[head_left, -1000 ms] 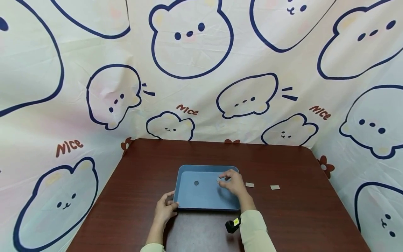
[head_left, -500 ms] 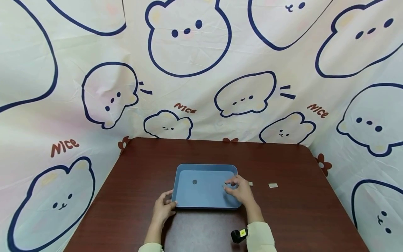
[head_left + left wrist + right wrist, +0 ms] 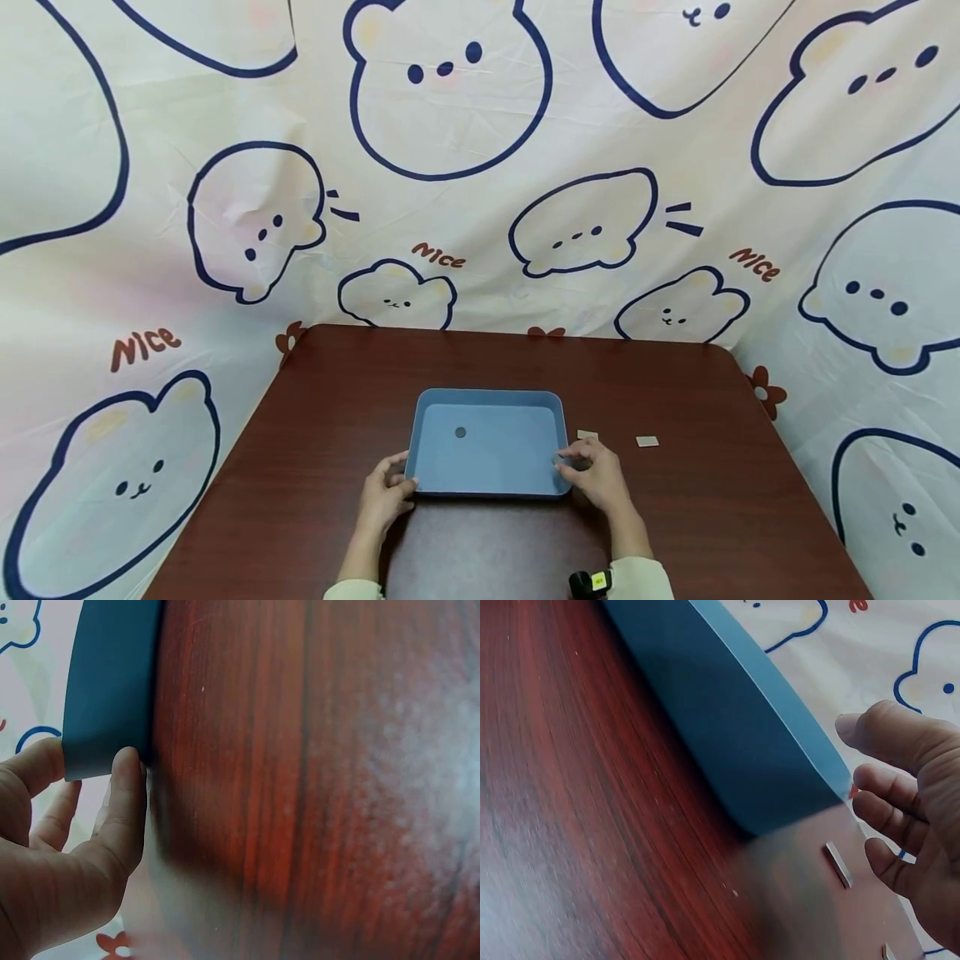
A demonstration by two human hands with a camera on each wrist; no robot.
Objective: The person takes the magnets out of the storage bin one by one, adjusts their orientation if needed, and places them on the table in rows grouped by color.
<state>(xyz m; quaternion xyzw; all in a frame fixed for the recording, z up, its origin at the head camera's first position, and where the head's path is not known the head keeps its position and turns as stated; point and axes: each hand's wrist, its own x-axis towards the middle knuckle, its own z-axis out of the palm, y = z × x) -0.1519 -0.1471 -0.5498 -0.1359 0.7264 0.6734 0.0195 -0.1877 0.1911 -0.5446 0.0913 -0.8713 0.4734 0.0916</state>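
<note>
A shallow blue tray [image 3: 487,458] sits on the table, with one small grey disc [image 3: 461,432] lying in its left part. My left hand [image 3: 384,497] grips the tray at its near left corner; in the left wrist view the thumb and fingers lie against the tray wall [image 3: 112,690]. My right hand [image 3: 597,477] is at the tray's right rim, thumb and index finger pinching a small pale disc [image 3: 557,459]. The right wrist view shows this hand [image 3: 922,795] beside the tray's corner, its other fingers bent and the disc hidden.
Two small pale rectangular pieces lie on the brown table [image 3: 712,500] to the right of the tray, a nearer piece [image 3: 588,434] just behind the right hand and a farther piece [image 3: 647,442]. A patterned cloth [image 3: 487,217] hangs around the table.
My right hand has moved right and toward me, from over the tray to its right rim, with the small pale disc. The left hand stays at the tray's corner.
</note>
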